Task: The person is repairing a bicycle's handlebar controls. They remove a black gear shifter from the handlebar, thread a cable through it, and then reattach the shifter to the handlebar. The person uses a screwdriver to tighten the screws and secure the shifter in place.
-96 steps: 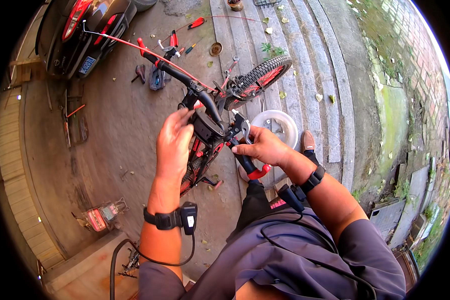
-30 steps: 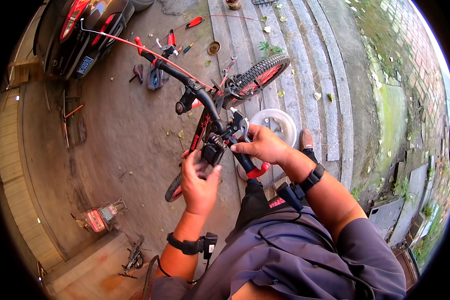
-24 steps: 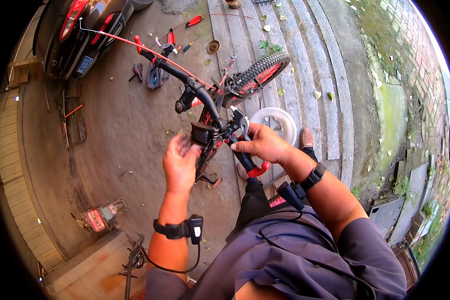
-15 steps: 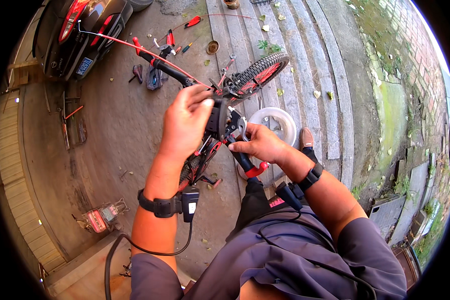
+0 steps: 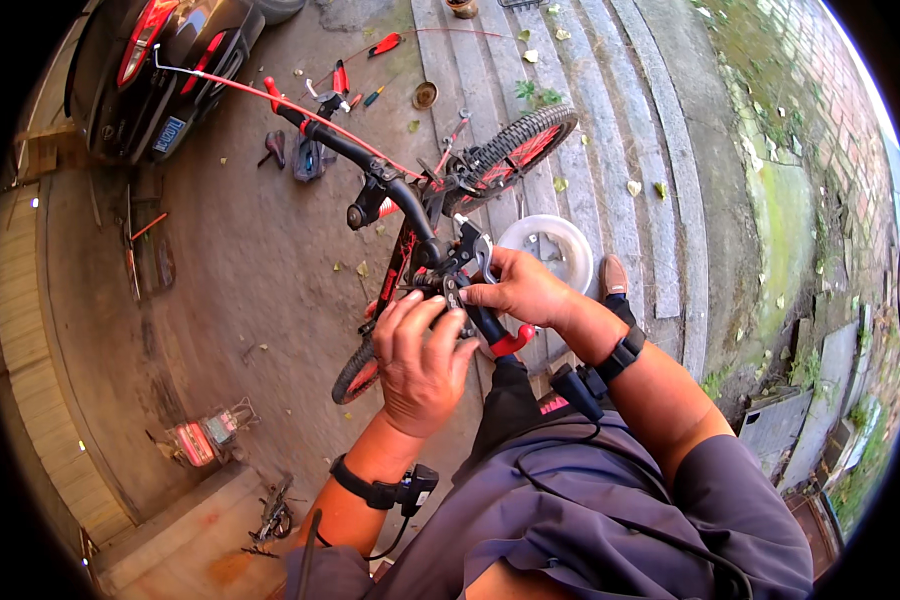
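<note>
A red and black bicycle (image 5: 402, 250) stands in front of me, its black handlebar (image 5: 370, 168) running from upper left to my hands. My right hand (image 5: 522, 290) is closed round the near end of the bar, just above the black grip with a red end (image 5: 510, 342), beside a silver brake lever (image 5: 482, 252). From below, my left hand (image 5: 420, 358) curls its fingers onto the clamp parts on the bar, right next to the right hand. What the fingertips pinch is hidden. Both wrists carry black bands.
The front wheel (image 5: 518, 145) points toward stone steps (image 5: 610, 120). A white round reel (image 5: 560, 242) lies by my shoe (image 5: 613, 275). Pliers and screwdrivers (image 5: 355, 85) are scattered on the ground near a dark car (image 5: 165, 70). A small red device (image 5: 202, 440) sits lower left.
My left hand went from below the bar up over it half a second ago and has come back down to the clamp. My right hand has stayed on the bar.
</note>
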`<state>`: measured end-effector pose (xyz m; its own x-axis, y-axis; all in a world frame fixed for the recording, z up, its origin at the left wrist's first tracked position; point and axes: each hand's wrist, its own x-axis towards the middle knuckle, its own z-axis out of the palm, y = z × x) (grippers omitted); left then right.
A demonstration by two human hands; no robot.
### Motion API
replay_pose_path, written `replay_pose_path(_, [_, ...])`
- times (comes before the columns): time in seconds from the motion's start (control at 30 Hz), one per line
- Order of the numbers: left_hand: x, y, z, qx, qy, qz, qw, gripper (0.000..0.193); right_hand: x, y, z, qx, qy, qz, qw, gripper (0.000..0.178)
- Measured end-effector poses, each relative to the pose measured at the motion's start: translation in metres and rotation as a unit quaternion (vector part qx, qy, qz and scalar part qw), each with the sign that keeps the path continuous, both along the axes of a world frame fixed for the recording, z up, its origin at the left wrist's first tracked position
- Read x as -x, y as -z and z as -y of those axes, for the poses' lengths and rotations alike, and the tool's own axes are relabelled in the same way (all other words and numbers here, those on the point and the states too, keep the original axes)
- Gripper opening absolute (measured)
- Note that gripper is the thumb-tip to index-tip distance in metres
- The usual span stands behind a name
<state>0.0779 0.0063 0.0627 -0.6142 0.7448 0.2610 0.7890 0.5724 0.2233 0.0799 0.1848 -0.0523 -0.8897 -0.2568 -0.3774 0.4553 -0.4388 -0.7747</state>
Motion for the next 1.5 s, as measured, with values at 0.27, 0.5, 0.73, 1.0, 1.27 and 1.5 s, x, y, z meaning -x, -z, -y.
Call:
replay_pose_path(0.27, [0.017, 0.065, 0.048, -0.218, -0.33, 0.392, 0.83, 0.057, -0.001, -0.004, -0.001, -0.027, -0.015, 0.012, 0.999, 0.032])
replay_pose_path(0.5, [0.072, 0.043, 0.047, -0.303, -0.366, 0.526, 0.706, 0.046, 0.003, -0.008, -0.004, -0.034, -0.025, 0.008, 0.999, 0.031])
replay_pose_path(0.73, [0.123, 0.002, 0.011, -0.318, -0.29, 0.571, 0.7, 0.042, 0.0, 0.0, 0.001, -0.05, -0.02, 0.011, 0.998, 0.03])
replay_pose_path(1.0, [0.104, -0.031, -0.069, -0.06, -0.069, 0.417, 0.904, 0.043, 0.003, -0.008, -0.006, -0.089, -0.047, 0.019, 0.995, 0.033])
replay_pose_path(1.27, [0.031, -0.016, -0.056, 0.032, 0.087, 0.104, 0.99, 0.023, -0.002, 0.019, 0.004, 0.027, 0.021, -0.072, 0.997, 0.029])
replay_pose_path(1.5, [-0.004, 0.0, -0.026, -0.008, 0.008, 0.011, 1.0, 0.029, 0.0, 0.005, 0.001, 0.003, -0.006, -0.016, 1.0, 0.03])
